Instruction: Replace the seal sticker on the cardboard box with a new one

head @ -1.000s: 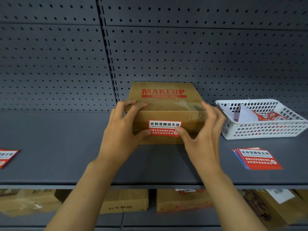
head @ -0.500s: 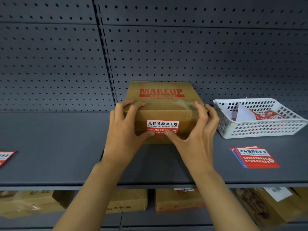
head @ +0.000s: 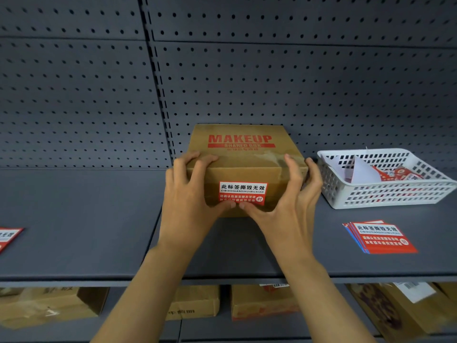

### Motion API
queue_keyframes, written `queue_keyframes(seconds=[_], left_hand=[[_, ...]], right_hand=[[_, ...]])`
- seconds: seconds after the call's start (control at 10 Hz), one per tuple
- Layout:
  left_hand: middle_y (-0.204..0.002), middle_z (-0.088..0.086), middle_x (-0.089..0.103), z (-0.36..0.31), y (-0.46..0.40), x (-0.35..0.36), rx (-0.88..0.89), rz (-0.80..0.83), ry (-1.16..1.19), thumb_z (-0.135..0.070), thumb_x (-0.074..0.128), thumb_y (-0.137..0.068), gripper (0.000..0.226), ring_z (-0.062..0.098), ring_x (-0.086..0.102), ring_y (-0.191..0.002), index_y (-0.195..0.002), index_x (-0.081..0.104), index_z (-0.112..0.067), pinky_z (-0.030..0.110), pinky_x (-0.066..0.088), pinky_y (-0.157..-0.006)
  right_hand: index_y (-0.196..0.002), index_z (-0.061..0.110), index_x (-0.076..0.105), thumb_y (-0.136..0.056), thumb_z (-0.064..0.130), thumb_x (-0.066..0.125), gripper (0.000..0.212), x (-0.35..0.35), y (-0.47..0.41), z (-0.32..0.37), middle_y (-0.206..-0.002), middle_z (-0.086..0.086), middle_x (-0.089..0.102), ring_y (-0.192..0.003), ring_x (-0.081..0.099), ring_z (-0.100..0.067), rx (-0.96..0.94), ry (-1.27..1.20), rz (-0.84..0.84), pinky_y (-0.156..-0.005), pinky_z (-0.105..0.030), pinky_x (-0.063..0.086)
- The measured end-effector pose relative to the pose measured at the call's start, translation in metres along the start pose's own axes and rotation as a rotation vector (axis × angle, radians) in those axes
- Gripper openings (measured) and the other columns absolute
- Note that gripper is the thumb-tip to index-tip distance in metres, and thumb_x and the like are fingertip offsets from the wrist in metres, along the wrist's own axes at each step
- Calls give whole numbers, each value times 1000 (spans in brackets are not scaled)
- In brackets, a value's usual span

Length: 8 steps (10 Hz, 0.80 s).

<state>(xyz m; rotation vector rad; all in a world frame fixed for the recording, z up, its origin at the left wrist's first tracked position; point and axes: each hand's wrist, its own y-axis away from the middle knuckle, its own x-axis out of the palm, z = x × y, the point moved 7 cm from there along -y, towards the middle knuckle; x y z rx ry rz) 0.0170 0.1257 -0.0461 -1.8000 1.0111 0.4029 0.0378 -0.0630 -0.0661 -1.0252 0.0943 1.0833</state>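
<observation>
A brown cardboard box (head: 243, 148) printed "MAKEUP" in red stands on the grey shelf (head: 74, 219) against the pegboard. A red and white seal sticker (head: 243, 192) is stuck on its front face. My left hand (head: 190, 196) grips the box's left front corner, fingers over the top edge. My right hand (head: 286, 201) holds the right front corner the same way. Both thumbs meet at the sticker's lower edge and press on it.
A white plastic basket (head: 385, 194) with crumpled stickers and backing paper stands right of the box. A stack of new red stickers (head: 382, 237) lies in front of it. Another sticker (head: 8, 236) lies at the far left. Cardboard boxes (head: 262, 303) fill the shelf below.
Both thumbs slid inward along the sticker's lower edge until they met at its middle. The box stayed where it was.
</observation>
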Motion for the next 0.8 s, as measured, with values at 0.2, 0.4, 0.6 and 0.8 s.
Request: queue_keyframes(seconds=[0.2,0.4,0.6,0.8], left_hand=[[-143,2,37,5,-2,0,6,17,26,-39,93,-58,89,25,40,-131,-135,49,-28,33,42,-100],[-143,-1,35,9,-3,-2,35,56,30,-31,93,-61,88,21,38,-129,-137,48,-31,28,37,-100],[-143,-3,35,13,-4,-4,43,84,23,-24,92,-64,88,17,36,-128,-139,47,-33,26,33,-102],[-150,-4,28,7,-1,-15,44,85,108,-15,88,-70,88,6,29,-133,-143,43,-33,24,38,-107]], right_hand=[[-149,31,23,-61,34,95,114,-3,-1,-8,-157,-6,13,-147,23,-31,-21,-23,16,-109,-58,45],[-147,32,24,-62,28,95,111,-5,0,-12,-158,-6,14,-146,23,-25,-42,-52,23,-113,-40,36],[-147,34,24,-64,25,95,110,-5,-2,-15,-158,-7,14,-147,23,-28,-42,-67,41,-112,-38,34],[-150,39,19,-65,23,95,115,-14,1,-13,-163,-8,9,-149,22,-20,-37,-90,74,-112,-44,40]])
